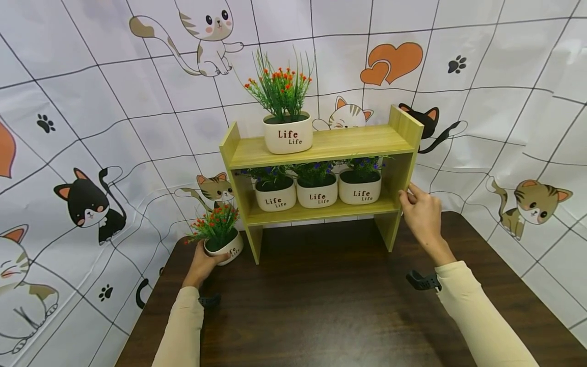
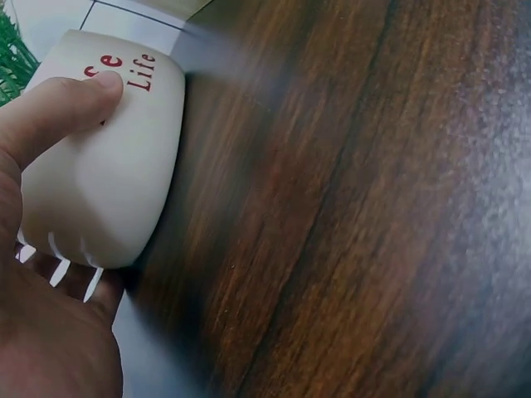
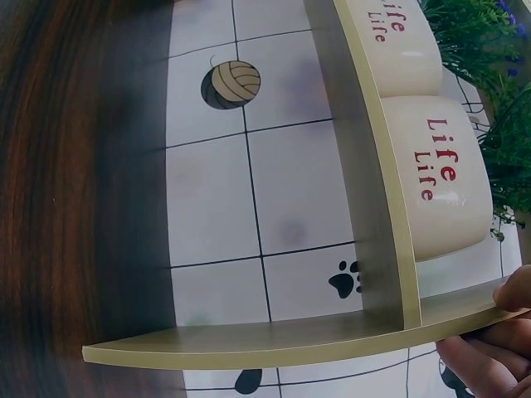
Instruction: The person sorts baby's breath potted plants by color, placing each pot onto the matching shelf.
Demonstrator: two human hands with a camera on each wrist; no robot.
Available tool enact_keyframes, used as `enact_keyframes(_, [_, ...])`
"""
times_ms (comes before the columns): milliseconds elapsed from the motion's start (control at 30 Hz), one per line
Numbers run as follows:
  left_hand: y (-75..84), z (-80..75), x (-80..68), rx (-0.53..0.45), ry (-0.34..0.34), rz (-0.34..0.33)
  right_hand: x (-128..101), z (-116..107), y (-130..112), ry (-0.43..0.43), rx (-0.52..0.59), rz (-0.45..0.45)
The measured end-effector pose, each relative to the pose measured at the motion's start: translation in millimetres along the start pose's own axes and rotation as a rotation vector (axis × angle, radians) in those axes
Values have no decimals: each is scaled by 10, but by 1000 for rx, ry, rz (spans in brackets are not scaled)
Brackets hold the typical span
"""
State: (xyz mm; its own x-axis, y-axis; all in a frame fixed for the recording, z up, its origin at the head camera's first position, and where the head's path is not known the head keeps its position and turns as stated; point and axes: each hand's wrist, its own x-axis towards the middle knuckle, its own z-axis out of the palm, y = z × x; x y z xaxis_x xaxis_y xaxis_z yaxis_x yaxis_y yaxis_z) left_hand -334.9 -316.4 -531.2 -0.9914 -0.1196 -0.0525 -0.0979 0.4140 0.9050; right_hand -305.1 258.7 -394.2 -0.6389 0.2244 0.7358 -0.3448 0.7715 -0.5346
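Note:
My left hand (image 1: pixel 202 265) grips a white oval pot of orange-red flowers (image 1: pixel 231 247) on the table, left of the wooden shelf. In the left wrist view its thumb (image 2: pixel 62 112) lies across the red "Life" lettering, with the fingers round the pot's other side. My right hand (image 1: pixel 423 211) pinches the right side panel of the two-tier shelf (image 1: pixel 353 142), thumb inside and fingers outside. On the top board stands another orange-flowered pot (image 1: pixel 288 135). Three pots with blue-purple flowers, such as the right one (image 1: pixel 359 188), line the lower board.
The shelf stands on a dark brown table (image 1: pixel 321 306), near its back edge. Behind and beside it hangs a white gridded wall covering (image 1: pixel 481 132) printed with cats, hearts and paws. A dark band (image 1: pixel 422 280) is on the right wrist.

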Motion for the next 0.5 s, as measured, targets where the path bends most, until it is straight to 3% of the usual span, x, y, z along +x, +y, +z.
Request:
enact_keyframes(300, [15,61,-7,-38,5,-41,-5,-4,6,-5,2,-15])
enact_keyframes(500, [-10,70,1,-45,12,-28,10,-3,20,-13,-1,-11])
